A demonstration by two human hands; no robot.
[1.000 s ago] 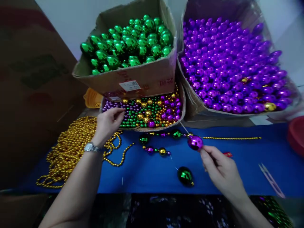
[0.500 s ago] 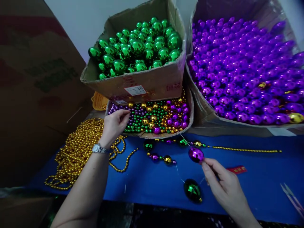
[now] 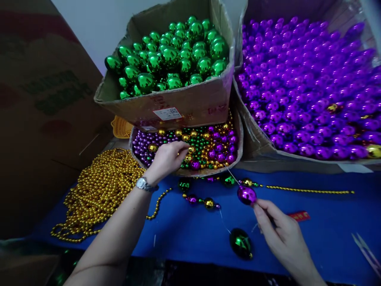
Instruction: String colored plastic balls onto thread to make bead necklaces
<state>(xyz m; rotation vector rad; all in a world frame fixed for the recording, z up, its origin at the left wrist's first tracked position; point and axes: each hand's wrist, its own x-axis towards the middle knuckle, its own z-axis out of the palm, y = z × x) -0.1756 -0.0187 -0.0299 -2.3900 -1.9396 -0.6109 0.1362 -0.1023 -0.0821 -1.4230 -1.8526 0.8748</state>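
My right hand (image 3: 281, 228) pinches a large shiny purple bead (image 3: 246, 195) by its lower right end. From the bead's upper end a thin straight needle-like wire (image 3: 232, 174) points toward the bead box. A large dark green bead (image 3: 240, 243) lies on thread just below. That thread runs to a strand of mixed beads (image 3: 209, 203) on the blue table. Over the low cardboard box (image 3: 202, 173) of small purple, green and gold beads is my left hand (image 3: 168, 161). Its thumb and fingertips are closed beside gold beads (image 3: 191, 149); anything between them is hidden.
Behind stands a carton (image 3: 205, 104) of large green beads, with a bigger carton (image 3: 258, 149) of purple beads at right. Gold bead chains (image 3: 101, 194) are heaped at left near a yellow basket (image 3: 119, 128). Scissors or tweezers (image 3: 366, 252) and a red tag (image 3: 300, 215) lie at right.
My left hand has moved right across the bead box, from the small purple beads to the gold ones. My right hand stays nearly still with the purple bead.
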